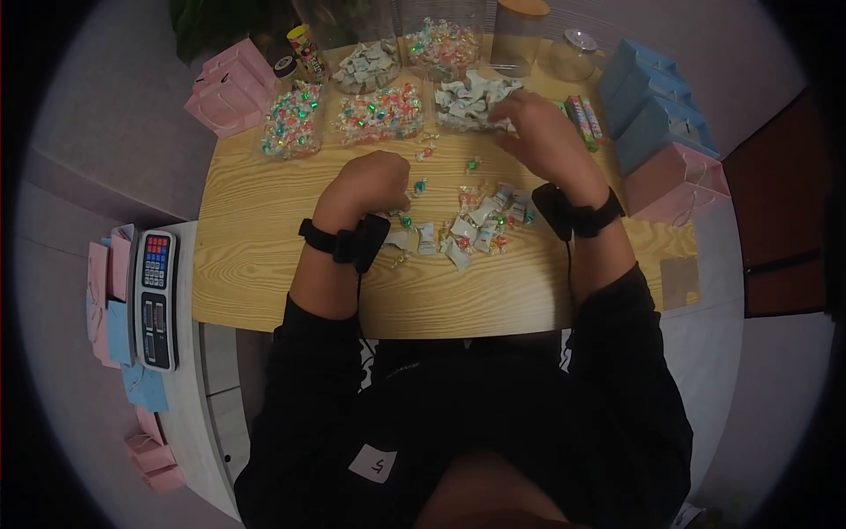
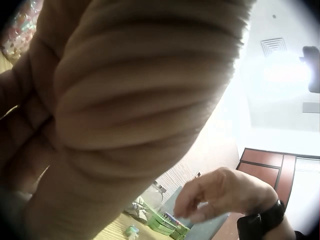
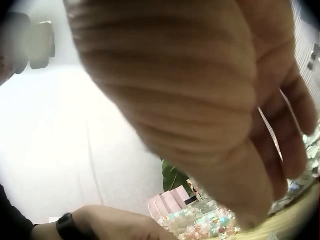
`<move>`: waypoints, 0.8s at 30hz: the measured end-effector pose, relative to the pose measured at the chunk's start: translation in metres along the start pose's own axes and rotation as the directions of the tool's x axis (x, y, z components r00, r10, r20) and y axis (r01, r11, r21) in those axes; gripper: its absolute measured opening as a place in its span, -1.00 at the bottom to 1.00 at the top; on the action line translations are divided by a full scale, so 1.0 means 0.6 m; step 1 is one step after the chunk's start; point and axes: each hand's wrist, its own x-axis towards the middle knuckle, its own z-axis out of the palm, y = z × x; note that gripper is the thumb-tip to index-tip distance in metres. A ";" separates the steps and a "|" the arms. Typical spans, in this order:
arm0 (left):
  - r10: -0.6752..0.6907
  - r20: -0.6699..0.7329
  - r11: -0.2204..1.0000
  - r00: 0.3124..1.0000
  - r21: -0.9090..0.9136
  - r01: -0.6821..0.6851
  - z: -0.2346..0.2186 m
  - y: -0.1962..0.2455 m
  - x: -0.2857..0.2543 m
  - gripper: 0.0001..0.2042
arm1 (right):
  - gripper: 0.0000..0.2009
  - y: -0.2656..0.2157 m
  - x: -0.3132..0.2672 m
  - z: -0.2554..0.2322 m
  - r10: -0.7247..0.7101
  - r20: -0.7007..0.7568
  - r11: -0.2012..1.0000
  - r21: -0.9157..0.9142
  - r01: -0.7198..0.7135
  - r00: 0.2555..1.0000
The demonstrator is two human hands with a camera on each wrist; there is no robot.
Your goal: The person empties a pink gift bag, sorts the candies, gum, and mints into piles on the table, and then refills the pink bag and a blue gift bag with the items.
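My left hand (image 1: pixel 374 181) hovers low over the middle of the table, its fingers bent downward beside a few loose wrapped candies (image 1: pixel 420 187). What its fingertips hold, if anything, I cannot tell. In the left wrist view its palm and thumb base fill most of the picture. Reaching forward, my right hand (image 1: pixel 545 145) is at the near right edge of a clear tray of white-wrapped candies (image 1: pixel 467 101). Its fingers are loosely extended in the right wrist view, with nothing seen between them. Between the hands lies a mixed pile of white packets and shiny candies (image 1: pixel 480 225).
Clear trays of colourful candies (image 1: pixel 379 115) stand left of the white-candy tray. Behind them are jars (image 1: pixel 443 44). Pink bags (image 1: pixel 231 88) stand back left, blue bags (image 1: pixel 648 97) at right. A scale (image 1: pixel 156 300) sits left of the table.
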 end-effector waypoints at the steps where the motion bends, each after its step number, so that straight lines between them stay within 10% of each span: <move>1: 0.005 0.001 1.000 1.000 0.002 -0.005 0.006 -0.008 0.006 -0.74 | -0.81 -0.004 -0.003 -0.004 0.004 -0.002 1.000 -0.002 -0.004 1.000; 3: 0.065 -0.014 0.985 0.998 -0.157 -0.066 0.015 -0.029 0.017 -0.72 | -0.80 -0.017 -0.012 -0.011 0.032 0.492 0.991 0.099 -0.092 0.870; 7: 0.142 -0.058 0.962 0.988 -0.228 -0.152 -0.024 -0.018 0.029 -0.70 | -0.77 -0.008 -0.018 0.014 0.005 0.526 0.999 -0.031 0.013 0.850; 10: 0.094 -0.153 0.740 0.984 -0.650 -0.172 -0.056 0.001 0.061 -0.68 | -0.74 0.011 -0.026 0.034 -0.014 0.499 0.999 -0.019 0.028 0.867; 13: 0.050 -0.459 0.590 0.887 -0.703 -0.397 -0.067 0.019 0.101 -0.67 | -0.72 0.009 -0.024 0.031 0.006 0.514 1.000 0.002 -0.008 0.858; 16: 0.030 -0.727 0.802 0.686 -0.391 -0.450 -0.063 0.030 0.111 -0.62 | -0.70 0.021 -0.020 0.028 0.003 0.535 0.999 0.026 -0.021 0.845; 19: 0.016 -0.723 0.815 0.690 -0.391 -0.428 -0.044 0.038 0.072 -0.67 | -0.70 0.016 -0.006 -0.013 0.016 0.546 0.994 0.078 -0.070 0.838; 21: 0.085 -0.455 0.847 0.886 -0.436 -0.305 -0.041 0.043 0.046 -0.76 | -0.75 0.022 0.002 -0.030 0.026 0.377 0.972 0.208 -0.112 0.926; 24: 0.189 -0.277 0.909 0.942 -0.313 -0.274 -0.026 0.062 0.018 -0.85 | -0.79 0.029 0.005 -0.025 0.115 -0.004 0.965 0.237 -0.111 0.993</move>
